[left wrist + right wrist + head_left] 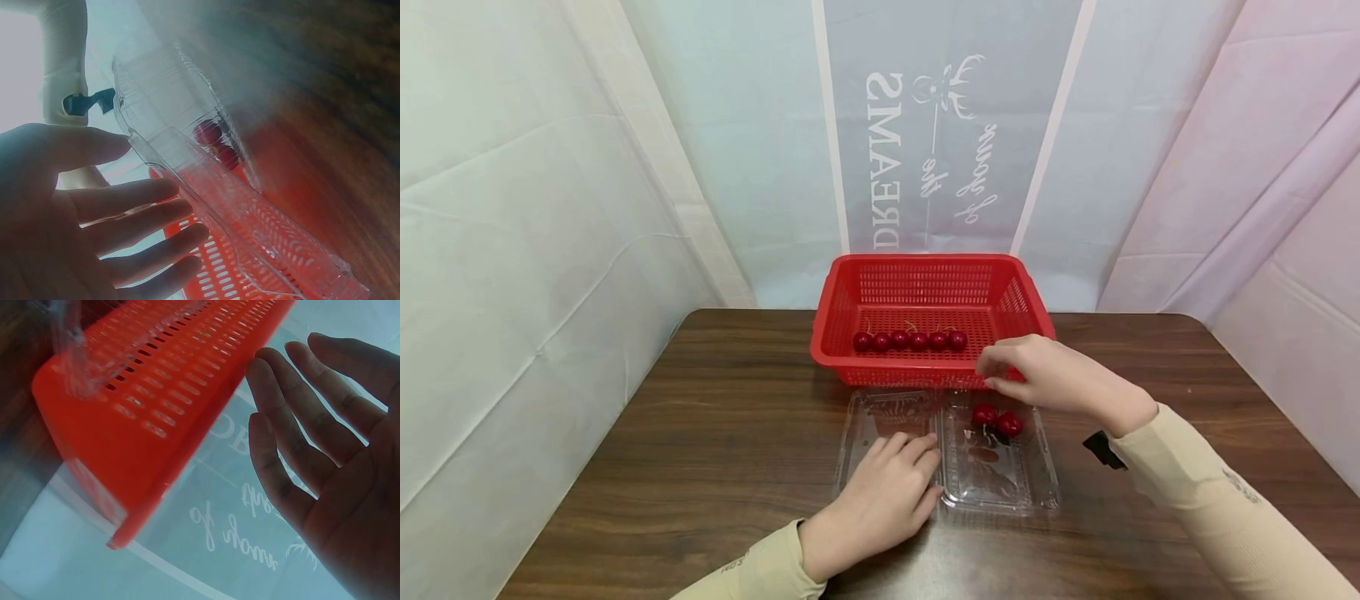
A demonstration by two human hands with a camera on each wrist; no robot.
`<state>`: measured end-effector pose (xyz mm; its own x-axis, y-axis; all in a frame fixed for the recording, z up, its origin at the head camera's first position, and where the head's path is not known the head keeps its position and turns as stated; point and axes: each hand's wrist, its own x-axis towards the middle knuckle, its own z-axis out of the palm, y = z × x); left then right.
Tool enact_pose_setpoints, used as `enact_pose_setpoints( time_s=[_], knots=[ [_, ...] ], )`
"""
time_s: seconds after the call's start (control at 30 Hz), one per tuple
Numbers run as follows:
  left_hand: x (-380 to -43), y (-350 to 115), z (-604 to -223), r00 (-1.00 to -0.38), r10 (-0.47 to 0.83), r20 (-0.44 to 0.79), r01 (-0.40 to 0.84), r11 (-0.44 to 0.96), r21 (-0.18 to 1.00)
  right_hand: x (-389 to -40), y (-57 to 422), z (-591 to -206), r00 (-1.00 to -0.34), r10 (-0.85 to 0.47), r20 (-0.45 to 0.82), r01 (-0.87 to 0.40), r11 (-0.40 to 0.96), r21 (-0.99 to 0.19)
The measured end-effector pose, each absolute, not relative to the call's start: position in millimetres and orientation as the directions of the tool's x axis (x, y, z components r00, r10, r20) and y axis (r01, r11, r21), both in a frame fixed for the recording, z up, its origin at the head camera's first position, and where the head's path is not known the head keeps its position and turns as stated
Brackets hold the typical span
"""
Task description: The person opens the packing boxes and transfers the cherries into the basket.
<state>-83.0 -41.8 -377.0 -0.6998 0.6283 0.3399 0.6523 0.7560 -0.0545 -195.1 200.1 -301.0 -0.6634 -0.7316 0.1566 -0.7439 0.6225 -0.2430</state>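
A clear plastic clamshell box (1000,492) lies unfolded on the table. Two dark red cherries (1009,424) sit in its right half, also visible through the plastic in the left wrist view. My left hand (887,492) rests at the left half and middle fold, its fingers fairly straight in the left wrist view and holding nothing. Behind the box stands a red basket (829,329), where several cherries (918,342) with stems form a row. Near the basket's front right rim is my right hand (1041,371), fingers loosely bent and nothing between them.
The brown wooden table (722,433) extends to both sides of the box. Pale cloth (760,150) with printed lettering hangs right behind the basket, and more cloth walls stand left and right. A black strap end (1103,450) sticks out by the right cuff.
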Motion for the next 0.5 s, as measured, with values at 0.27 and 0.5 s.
enact_pose_setpoints(
  time_s=[0.27,0.5],
  knots=[
    [-83.0,-42.1,-376.1,-0.703,0.627,0.335,0.651,0.757,-0.049,-191.1,204.8,-315.5,-0.659,-0.740,0.138,-0.745,0.616,-0.256],
    [-82.6,-42.1,-375.9,-0.700,0.626,0.344,0.652,0.756,-0.050,-190.6,207.0,-327.7,-0.645,-0.755,0.117,-0.752,0.602,-0.268]
  ],
)
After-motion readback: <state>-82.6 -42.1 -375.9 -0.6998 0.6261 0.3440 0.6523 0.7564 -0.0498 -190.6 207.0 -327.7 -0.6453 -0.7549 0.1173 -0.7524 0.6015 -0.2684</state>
